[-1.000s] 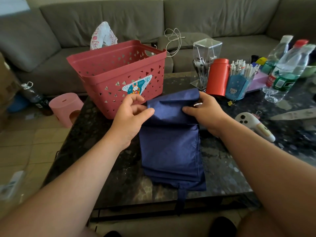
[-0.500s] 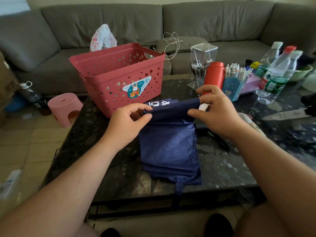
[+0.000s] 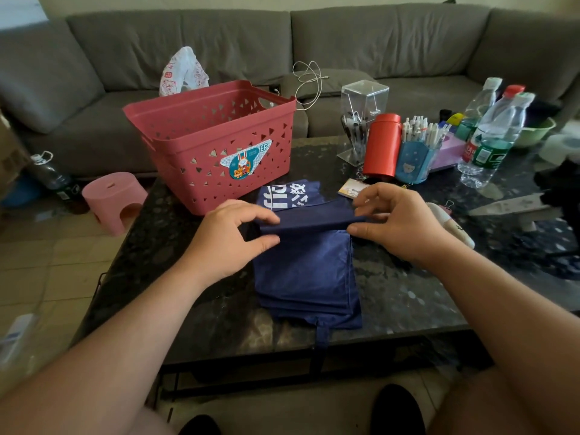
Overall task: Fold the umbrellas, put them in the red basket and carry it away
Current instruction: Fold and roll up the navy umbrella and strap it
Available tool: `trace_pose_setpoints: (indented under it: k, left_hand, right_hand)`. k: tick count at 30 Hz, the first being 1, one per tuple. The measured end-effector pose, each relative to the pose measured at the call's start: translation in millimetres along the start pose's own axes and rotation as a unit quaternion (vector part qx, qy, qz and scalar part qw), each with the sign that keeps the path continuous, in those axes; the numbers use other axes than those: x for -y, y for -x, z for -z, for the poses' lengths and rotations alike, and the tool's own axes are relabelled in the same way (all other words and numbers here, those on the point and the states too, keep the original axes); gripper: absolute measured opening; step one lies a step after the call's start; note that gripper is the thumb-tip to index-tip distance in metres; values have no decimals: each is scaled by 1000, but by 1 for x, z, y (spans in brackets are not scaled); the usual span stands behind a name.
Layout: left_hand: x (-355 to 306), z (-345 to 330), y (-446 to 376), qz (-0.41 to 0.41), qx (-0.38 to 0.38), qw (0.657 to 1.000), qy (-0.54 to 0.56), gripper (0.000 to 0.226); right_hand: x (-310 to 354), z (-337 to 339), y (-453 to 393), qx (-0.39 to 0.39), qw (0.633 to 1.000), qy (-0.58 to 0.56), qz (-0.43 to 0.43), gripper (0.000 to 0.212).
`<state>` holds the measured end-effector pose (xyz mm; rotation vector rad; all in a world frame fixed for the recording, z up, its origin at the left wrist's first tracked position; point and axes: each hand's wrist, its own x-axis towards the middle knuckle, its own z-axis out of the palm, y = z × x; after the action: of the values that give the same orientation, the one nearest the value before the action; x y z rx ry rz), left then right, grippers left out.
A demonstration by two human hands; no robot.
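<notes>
Your hands, left [image 3: 229, 238] and right [image 3: 397, 226], pinched the umbrella's [image 3: 306, 268] fold; the basket [image 3: 216, 146] sat at eleven o'clock, nearer your left.

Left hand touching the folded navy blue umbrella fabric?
Touching. Head view shows the left hand pinching the rolled edge of the folded navy blue umbrella fabric between thumb and fingers.

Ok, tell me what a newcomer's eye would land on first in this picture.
First the navy blue umbrella fabric lying flat at the middle of the dark table, its far fold pinched at either end by the left hand and the right hand. Next the red basket just behind it, standing on the table's far left corner. Then the red canister and pen holder to the right.
</notes>
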<state>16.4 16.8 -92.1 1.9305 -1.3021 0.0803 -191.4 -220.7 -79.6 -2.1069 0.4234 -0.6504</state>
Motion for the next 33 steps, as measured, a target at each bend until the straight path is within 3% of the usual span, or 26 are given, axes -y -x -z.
trace_pose_setpoints:
  k: [6,11,15,19,28,30,33]
  left_hand:
    - [3,-2,5,23,-40,999,27,26]
    - [13,-4,5,-45,0,998,-53,36]
    - [23,-12,8,-114,61,984,-126,16]
    - [33,-23,14,-125,145,968,-164,19]
    - [45,-25,26,-130,247,949,-148,9]
    - [44,-24,28,-131,252,947,-148,9]
    - [43,-24,30,-130,260,945,-154,17]
  right_hand:
    - [-1,-5,7,44,978,177,99,61]
    - [-7,-24,7,68,942,271,186,18]
    - [-12,-31,10,152,910,346,167,20]
    - [-13,-37,13,236,884,374,148,17]
    - [-17,-46,22,337,860,378,66,11]
    - [-16,-47,24,328,867,370,50,22]
    - [-18,-55,27,216,898,367,112,37]
